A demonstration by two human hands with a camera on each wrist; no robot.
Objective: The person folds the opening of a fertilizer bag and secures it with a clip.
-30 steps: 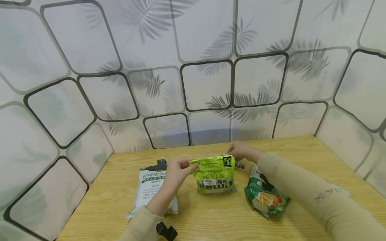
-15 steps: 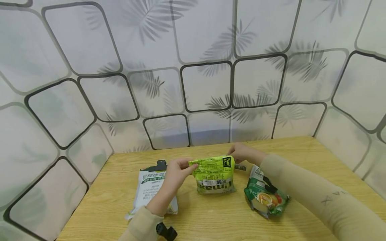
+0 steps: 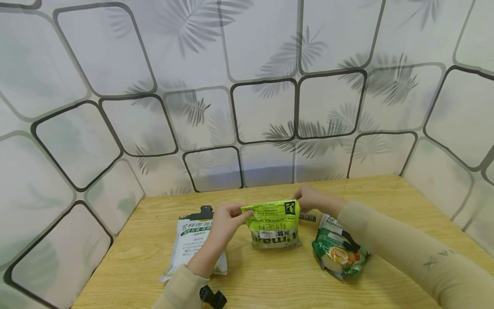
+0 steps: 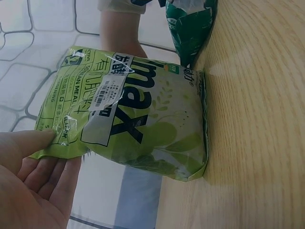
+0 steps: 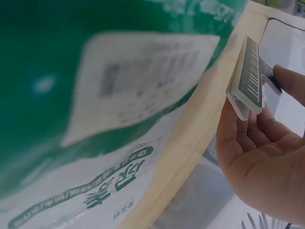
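Note:
A lime-green fertilizer bag (image 3: 275, 225) stands upright on the table, its top folded flat. At its upper left corner, my left hand (image 3: 230, 219) pinches the edge between thumb and fingers; the left wrist view shows this hand (image 4: 40, 176) on the bag (image 4: 138, 112) up close. Behind the bag's right side, my right hand (image 3: 310, 198) holds a sealing clip (image 3: 308, 217). In the right wrist view the clip (image 5: 250, 78) is white with a dark striped face, the thumb on its lever and the fingers beneath. Part of the right hand's fingers is hidden in the head view.
A white bag (image 3: 193, 240) with a black clip (image 3: 204, 212) on top lies at the left, partly behind the left forearm. To the right, a green bag with fruit pictures (image 3: 339, 255) leans near the right sleeve. Patterned curtain (image 3: 266, 111) encloses the wooden table (image 3: 266, 283).
My right hand has shifted slightly to the right with the clip, away from the lime-green bag's upper corner. The left hand and the bag stay nearly still.

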